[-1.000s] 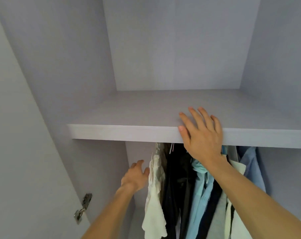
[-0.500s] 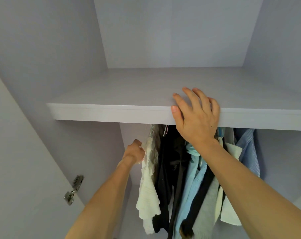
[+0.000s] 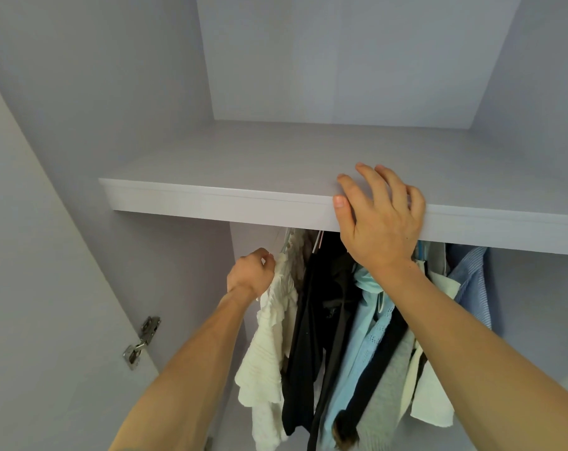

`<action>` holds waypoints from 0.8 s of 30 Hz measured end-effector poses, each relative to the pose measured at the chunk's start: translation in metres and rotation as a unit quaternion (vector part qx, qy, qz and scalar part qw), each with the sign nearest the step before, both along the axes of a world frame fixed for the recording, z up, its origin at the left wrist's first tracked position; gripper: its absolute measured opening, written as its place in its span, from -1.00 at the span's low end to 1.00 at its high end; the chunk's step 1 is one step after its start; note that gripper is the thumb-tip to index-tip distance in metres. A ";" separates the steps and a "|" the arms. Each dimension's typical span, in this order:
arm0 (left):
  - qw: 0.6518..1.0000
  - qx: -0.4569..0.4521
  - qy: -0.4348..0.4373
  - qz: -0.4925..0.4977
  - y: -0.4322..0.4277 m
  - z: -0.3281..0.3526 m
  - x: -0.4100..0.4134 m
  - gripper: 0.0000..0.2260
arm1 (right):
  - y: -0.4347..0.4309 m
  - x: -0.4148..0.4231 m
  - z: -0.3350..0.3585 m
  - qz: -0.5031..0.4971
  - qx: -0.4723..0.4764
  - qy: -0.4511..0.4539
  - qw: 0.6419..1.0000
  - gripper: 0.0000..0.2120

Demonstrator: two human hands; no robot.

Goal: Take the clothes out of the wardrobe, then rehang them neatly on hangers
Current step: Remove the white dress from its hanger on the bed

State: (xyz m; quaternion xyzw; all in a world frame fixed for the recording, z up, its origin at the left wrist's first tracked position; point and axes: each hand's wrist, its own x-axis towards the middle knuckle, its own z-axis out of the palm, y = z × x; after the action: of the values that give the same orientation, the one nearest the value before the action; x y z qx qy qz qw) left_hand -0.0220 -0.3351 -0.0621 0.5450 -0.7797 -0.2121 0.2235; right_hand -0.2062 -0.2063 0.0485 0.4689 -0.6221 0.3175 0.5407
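Observation:
Several garments hang packed together under the wardrobe shelf (image 3: 211,203). Leftmost is a cream ruffled top (image 3: 269,346); beside it hang black clothes (image 3: 321,320), a light blue shirt (image 3: 357,340), a grey knit (image 3: 387,385) and a blue striped shirt (image 3: 471,281). My left hand (image 3: 250,275) is closed on the cream top's shoulder, at its hanger. My right hand (image 3: 380,219) rests flat over the shelf's front edge, fingers spread, holding nothing. The rail is hidden behind the shelf.
The wardrobe's pale lilac side wall (image 3: 129,125) is on the left, with the open door and a metal hinge (image 3: 142,343) at lower left. The shelf top holds nothing. The right side wall (image 3: 536,304) stands just past the striped shirt.
My left hand has gone from open beside the cream top to closed on its shoulder. The view has tilted slightly; my right hand stays on the shelf edge.

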 end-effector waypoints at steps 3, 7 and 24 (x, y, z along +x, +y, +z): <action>0.999 -0.016 0.020 0.028 0.001 0.002 -0.001 -0.67 | 0.000 0.000 0.000 0.000 0.000 -0.002 1.000 -0.72; 0.993 -0.032 0.071 0.090 -0.002 0.005 0.004 -0.70 | 0.001 0.000 0.001 -0.004 0.001 -0.001 1.000 -0.72; 0.990 -0.058 0.065 0.112 0.040 0.019 0.078 -0.74 | 0.017 0.011 0.012 0.006 0.121 -0.073 0.990 -0.59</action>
State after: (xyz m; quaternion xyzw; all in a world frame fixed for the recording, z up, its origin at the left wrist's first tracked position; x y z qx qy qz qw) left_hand 0.0563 -0.2954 -0.0430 0.6003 -0.7084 -0.1749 0.3274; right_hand -0.1952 -0.1891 0.0603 0.5107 -0.6907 0.2762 0.4310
